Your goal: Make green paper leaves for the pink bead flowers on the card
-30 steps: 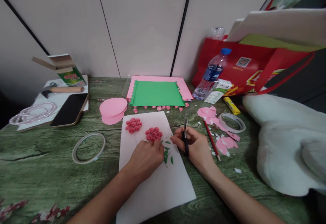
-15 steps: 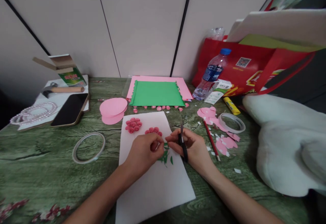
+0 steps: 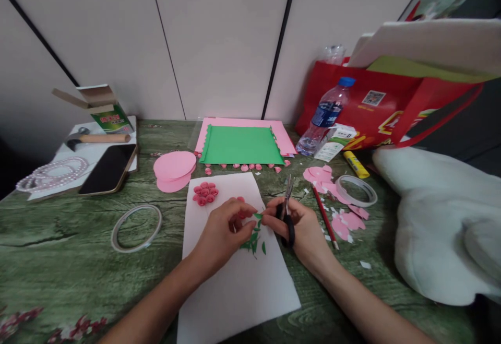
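Observation:
My right hand (image 3: 307, 230) holds a pair of scissors (image 3: 289, 192), blades pointing up and away from me. Its thumb and forefinger tips meet at a small green paper leaf (image 3: 258, 216). On the other side of that leaf is my left hand (image 3: 223, 232), thumb and forefinger apart. Below the fingers, several green paper leaves (image 3: 253, 244) lie on a white sheet (image 3: 235, 294). A cluster of rolled pink paper flowers (image 3: 205, 193) sits at the sheet's upper left. My left fingers mostly hide a second pink cluster (image 3: 241, 199).
Behind the sheet lies a green paper folder (image 3: 242, 144) with small pink rolls before it. Pink paper circles (image 3: 174, 169) and a tape roll (image 3: 136, 228) are leftward. To the right are a red pencil (image 3: 324, 217), pink scraps (image 3: 348, 222), another tape roll (image 3: 371, 192) and a bottle (image 3: 324, 117).
The left thumb and forefinger have parted from their pinch. The scissors have tilted a little to the right in my right hand, and more of the small green leaf shows.

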Demonstrator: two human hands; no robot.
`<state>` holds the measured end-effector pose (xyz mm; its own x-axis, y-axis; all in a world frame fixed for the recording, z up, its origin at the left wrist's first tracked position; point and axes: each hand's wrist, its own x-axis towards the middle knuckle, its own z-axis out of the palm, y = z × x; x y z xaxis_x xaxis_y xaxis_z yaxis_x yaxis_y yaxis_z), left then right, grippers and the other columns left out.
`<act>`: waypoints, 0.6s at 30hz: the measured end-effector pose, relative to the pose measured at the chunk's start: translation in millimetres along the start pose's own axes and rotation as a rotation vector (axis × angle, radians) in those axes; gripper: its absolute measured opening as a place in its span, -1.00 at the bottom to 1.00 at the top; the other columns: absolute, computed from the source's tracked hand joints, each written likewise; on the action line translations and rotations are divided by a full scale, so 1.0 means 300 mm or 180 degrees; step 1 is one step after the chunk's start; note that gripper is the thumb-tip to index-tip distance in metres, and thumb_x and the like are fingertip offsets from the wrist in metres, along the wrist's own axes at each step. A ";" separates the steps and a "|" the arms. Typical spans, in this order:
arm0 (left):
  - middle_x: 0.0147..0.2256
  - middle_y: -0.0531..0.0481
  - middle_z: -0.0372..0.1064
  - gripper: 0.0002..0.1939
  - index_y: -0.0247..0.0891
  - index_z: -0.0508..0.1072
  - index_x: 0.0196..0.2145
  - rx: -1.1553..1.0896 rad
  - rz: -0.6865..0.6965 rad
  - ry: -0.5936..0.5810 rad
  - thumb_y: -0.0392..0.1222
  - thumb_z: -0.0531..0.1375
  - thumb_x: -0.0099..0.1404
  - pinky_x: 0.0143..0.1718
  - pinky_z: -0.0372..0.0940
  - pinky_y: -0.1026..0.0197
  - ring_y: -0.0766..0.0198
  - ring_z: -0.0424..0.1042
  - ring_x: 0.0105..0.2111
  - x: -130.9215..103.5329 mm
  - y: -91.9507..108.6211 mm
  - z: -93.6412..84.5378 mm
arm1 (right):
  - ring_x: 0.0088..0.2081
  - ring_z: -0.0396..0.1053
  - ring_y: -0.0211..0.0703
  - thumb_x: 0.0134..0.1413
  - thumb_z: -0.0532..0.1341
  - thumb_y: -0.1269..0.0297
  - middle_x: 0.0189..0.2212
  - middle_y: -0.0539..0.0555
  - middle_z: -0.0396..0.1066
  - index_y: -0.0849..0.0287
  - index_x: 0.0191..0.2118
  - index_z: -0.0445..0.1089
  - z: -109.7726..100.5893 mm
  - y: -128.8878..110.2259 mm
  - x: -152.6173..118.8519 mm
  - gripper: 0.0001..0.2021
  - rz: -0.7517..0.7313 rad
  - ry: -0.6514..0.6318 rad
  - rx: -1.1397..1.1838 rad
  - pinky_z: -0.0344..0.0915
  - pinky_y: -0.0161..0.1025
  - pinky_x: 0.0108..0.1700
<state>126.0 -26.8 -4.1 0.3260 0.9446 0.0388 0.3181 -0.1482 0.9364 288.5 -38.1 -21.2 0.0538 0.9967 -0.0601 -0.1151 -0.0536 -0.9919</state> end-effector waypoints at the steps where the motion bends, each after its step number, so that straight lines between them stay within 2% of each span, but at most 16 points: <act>1: -0.46 0.03 0.31 -0.87 -0.31 0.44 -0.36 -0.0123 -0.0094 -0.0030 -0.26 0.17 0.09 -0.60 0.10 0.35 0.42 0.17 -0.59 -0.001 0.002 0.001 | -0.53 0.31 -0.31 -0.35 0.42 0.30 -0.55 -0.06 0.43 0.16 -0.39 0.36 0.000 0.000 -0.001 -0.69 0.0038 -0.0037 0.0022 0.21 -0.38 -0.50; 4: -0.64 0.14 0.23 -0.89 -0.32 0.44 -0.40 -0.0451 -0.0415 -0.0052 -0.25 0.19 0.08 -0.64 0.09 0.37 0.43 0.17 -0.66 -0.002 0.015 0.003 | -0.56 0.28 -0.34 -0.31 0.41 0.29 -0.55 -0.07 0.42 0.16 -0.38 0.36 0.000 0.004 -0.004 -0.71 0.0103 -0.0126 0.0070 0.17 -0.39 -0.52; 7: -0.73 0.18 0.19 -0.92 -0.33 0.44 -0.43 -0.0636 -0.0650 0.0000 -0.27 0.20 0.08 -0.67 0.06 0.39 0.46 0.15 -0.72 -0.002 0.034 0.001 | -0.54 0.31 -0.32 -0.32 0.42 0.29 -0.56 -0.08 0.41 0.16 -0.37 0.36 0.000 0.008 -0.007 -0.69 0.0102 -0.0175 0.0154 0.18 -0.38 -0.51; 13: -0.78 0.18 0.21 -0.96 -0.33 0.44 -0.50 -0.0772 -0.0892 -0.0029 -0.31 0.21 0.08 -0.73 -0.04 0.40 0.50 0.08 -0.77 0.001 0.060 -0.007 | -0.56 0.30 -0.32 -0.28 0.40 0.30 -0.60 -0.08 0.42 0.16 -0.37 0.34 0.001 0.001 -0.008 -0.71 0.0023 -0.0198 0.0139 0.15 -0.40 -0.55; 18: -0.77 0.15 0.22 -0.86 -0.32 0.40 -0.52 -0.0848 -0.0912 -0.0060 -0.19 0.18 0.12 -0.72 -0.01 0.41 0.48 0.12 -0.76 -0.003 0.048 -0.008 | -0.57 0.31 -0.31 -0.26 0.39 0.34 -0.61 -0.07 0.42 0.17 -0.39 0.33 0.007 -0.006 -0.013 -0.74 -0.0057 -0.0223 0.0044 0.17 -0.39 -0.55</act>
<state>128.2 -29.2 10.2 0.2744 0.9308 -0.2415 0.1572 0.2043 0.9662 286.4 -41.8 -19.0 -0.0135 0.9993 -0.0340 -0.1284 -0.0355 -0.9911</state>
